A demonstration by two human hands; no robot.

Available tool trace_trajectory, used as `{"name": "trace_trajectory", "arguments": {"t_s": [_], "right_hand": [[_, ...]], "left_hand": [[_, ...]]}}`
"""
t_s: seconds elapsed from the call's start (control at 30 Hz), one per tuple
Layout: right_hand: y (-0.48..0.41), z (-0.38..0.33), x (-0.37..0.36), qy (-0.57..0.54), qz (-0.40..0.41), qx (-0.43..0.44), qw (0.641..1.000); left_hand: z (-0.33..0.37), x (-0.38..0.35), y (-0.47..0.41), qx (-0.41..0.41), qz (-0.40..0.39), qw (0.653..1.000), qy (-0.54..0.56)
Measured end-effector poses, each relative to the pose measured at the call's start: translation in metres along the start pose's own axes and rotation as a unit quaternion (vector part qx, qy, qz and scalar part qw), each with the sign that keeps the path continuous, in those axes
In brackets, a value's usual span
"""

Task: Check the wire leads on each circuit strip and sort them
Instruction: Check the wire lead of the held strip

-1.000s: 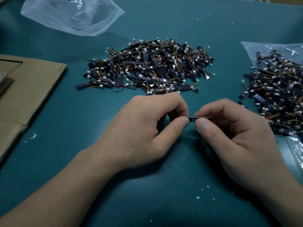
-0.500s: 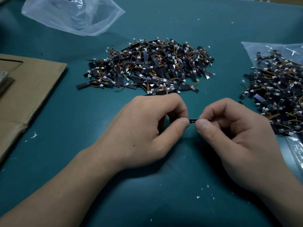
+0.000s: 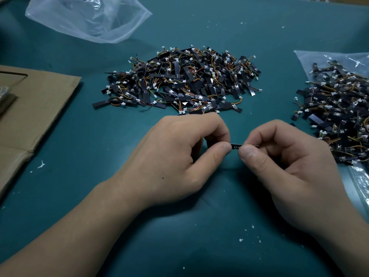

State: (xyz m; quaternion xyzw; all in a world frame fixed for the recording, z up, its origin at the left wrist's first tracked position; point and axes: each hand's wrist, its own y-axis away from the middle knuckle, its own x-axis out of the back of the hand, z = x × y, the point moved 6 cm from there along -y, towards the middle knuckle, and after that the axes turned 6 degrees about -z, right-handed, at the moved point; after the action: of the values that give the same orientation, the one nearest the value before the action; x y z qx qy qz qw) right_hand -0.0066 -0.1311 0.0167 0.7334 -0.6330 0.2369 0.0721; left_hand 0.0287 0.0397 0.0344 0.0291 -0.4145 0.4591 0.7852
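Head view showed you pinching one strip (image 3: 235, 146) between your left hand (image 3: 175, 156) and right hand (image 3: 289, 162), over the bench (image 3: 79, 156), near the pile (image 3: 179, 82). Your hands hid its leads; a hard tug could have snapped a wire, or you might have missorted it.

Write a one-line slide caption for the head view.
Left hand and right hand pinch one circuit strip above a teal mat; central pile and right pile lie beyond.
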Motion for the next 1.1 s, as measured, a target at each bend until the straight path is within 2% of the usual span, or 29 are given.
{"name": "trace_trajectory", "arguments": {"t_s": [0.27, 0.53, 0.7, 0.87, 1.1], "right_hand": [[0.000, -0.002, 0.001, 0.035, 0.007, 0.014, 0.999], [0.003, -0.014, 0.002, 0.096, 0.056, 0.074, 0.991], [0.003, -0.007, 0.002, 0.001, 0.047, 0.014, 0.999], [-0.002, -0.006, -0.004, 0.083, -0.016, 0.005, 0.996], [-0.002, -0.007, -0.002, 0.073, -0.016, 0.004, 0.997]], "left_hand": [[0.000, 0.000, 0.000, 0.005, 0.005, 1.000, -0.005], [-0.006, -0.002, 0.000, 0.051, -0.028, 0.996, 0.071], [-0.007, 0.001, -0.001, 0.062, -0.021, 0.992, 0.111], [-0.005, -0.001, 0.000, 0.055, -0.031, 0.992, 0.106], [-0.004, -0.002, -0.001, 0.036, -0.041, 0.998, 0.044]]}}
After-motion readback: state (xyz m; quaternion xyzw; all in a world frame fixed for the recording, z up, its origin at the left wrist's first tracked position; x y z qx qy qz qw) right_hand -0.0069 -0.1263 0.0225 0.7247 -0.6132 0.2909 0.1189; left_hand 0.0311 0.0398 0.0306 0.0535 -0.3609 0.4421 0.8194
